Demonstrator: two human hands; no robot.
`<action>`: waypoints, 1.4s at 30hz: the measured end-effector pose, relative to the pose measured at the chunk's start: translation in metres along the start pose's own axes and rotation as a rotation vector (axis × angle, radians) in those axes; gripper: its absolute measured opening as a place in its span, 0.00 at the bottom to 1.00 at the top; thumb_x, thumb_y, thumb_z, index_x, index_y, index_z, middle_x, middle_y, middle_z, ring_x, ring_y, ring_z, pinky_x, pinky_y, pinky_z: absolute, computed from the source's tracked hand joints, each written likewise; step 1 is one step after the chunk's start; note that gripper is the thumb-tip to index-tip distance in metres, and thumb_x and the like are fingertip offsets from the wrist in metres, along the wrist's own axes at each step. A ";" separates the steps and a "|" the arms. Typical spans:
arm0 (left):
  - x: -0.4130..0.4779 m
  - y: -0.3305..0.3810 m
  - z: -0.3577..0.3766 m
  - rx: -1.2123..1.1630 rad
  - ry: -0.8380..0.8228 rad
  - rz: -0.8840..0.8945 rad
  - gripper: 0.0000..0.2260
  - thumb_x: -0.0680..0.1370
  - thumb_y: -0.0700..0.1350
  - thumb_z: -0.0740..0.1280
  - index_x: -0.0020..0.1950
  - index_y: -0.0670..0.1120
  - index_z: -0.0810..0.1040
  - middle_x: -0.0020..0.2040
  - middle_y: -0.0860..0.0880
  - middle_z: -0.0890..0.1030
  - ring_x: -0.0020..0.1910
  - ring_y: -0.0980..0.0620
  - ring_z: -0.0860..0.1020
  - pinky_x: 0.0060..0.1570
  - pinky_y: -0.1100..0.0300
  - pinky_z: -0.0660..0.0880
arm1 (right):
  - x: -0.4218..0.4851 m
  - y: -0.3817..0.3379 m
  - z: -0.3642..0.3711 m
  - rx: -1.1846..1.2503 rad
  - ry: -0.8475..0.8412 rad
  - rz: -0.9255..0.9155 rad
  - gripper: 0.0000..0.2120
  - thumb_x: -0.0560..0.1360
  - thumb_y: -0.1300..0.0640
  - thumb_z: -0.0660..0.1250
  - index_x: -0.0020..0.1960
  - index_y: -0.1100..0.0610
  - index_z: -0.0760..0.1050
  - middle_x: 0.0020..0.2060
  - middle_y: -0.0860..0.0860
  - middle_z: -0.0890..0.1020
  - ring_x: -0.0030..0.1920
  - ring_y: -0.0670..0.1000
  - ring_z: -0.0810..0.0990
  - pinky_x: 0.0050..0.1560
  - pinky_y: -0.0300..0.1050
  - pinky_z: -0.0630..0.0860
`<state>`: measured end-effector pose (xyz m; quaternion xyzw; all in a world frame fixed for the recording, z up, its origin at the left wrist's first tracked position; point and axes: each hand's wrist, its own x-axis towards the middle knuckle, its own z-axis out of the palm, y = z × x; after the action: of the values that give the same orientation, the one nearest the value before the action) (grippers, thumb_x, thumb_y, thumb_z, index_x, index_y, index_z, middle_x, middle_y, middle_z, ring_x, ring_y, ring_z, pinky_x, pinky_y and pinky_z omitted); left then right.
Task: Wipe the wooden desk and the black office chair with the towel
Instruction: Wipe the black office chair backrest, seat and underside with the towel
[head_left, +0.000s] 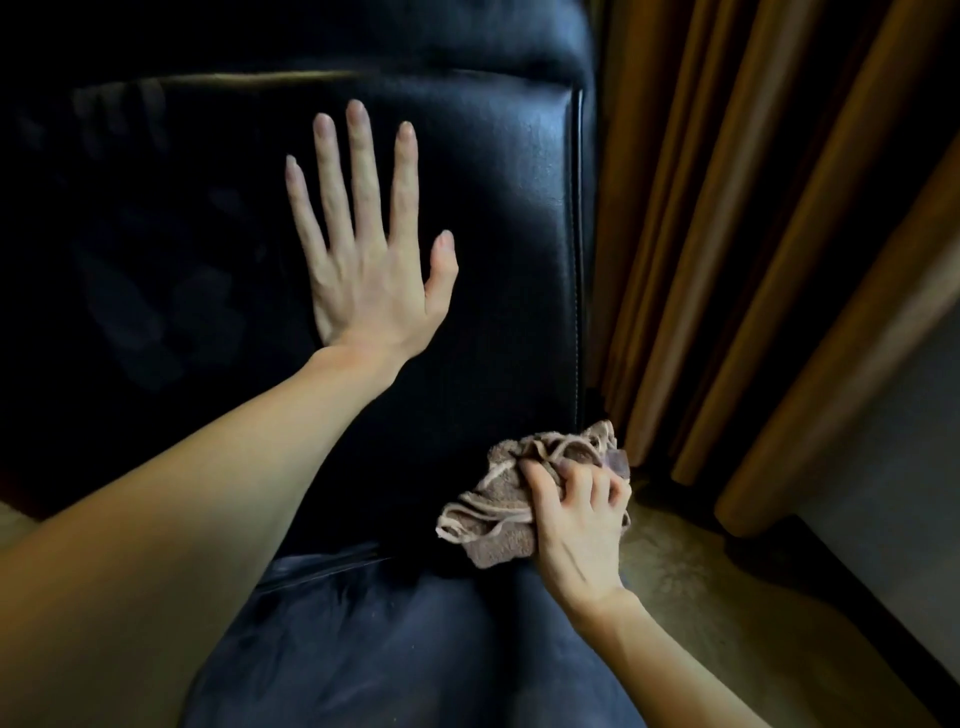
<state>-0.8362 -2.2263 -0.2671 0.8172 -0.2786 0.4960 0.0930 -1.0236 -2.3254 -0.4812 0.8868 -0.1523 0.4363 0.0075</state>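
Dimly lit, the glossy black leather office chair (498, 218) stands beside ochre pleated curtains (753, 208); left hand (374, 270) presses flat, fingers spread, while right hand (576, 519) clutches a crumpled brownish terry towel (498, 525).

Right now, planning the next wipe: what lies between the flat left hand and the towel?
Only bare black chair back lies between the left hand and the towel, seen in the head view.

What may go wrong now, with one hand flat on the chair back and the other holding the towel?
1. The left hand presses flat on the glossy back of the black office chair, so it may leave prints or push it away.
2. The right hand grips the towel crumpled, so little cloth may touch the surface.
3. The towel is near the curtain; a wide stroke might catch it.
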 end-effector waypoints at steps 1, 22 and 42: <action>-0.001 0.001 -0.001 -0.002 -0.002 0.004 0.34 0.83 0.58 0.53 0.85 0.45 0.46 0.83 0.36 0.51 0.82 0.33 0.50 0.79 0.34 0.48 | -0.009 0.001 0.004 -0.004 -0.035 0.011 0.21 0.72 0.56 0.60 0.65 0.54 0.69 0.54 0.56 0.68 0.52 0.60 0.69 0.59 0.60 0.64; -0.004 -0.001 -0.024 -0.031 -0.002 0.096 0.34 0.80 0.59 0.58 0.83 0.43 0.60 0.81 0.35 0.60 0.81 0.34 0.58 0.78 0.35 0.53 | -0.027 -0.007 0.023 -0.091 -0.725 0.343 0.30 0.65 0.50 0.75 0.63 0.58 0.73 0.56 0.59 0.76 0.62 0.65 0.76 0.76 0.69 0.57; -0.246 -0.225 -0.086 -0.881 -0.189 -1.498 0.18 0.87 0.54 0.53 0.62 0.44 0.78 0.55 0.48 0.81 0.53 0.51 0.78 0.65 0.45 0.75 | -0.023 -0.038 0.012 0.183 -0.459 0.782 0.30 0.65 0.59 0.74 0.66 0.62 0.74 0.65 0.66 0.76 0.69 0.68 0.70 0.72 0.67 0.64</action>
<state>-0.8651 -1.9136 -0.4086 0.7127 0.1587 0.0816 0.6784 -1.0166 -2.2848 -0.5022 0.8335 -0.4340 0.2102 -0.2699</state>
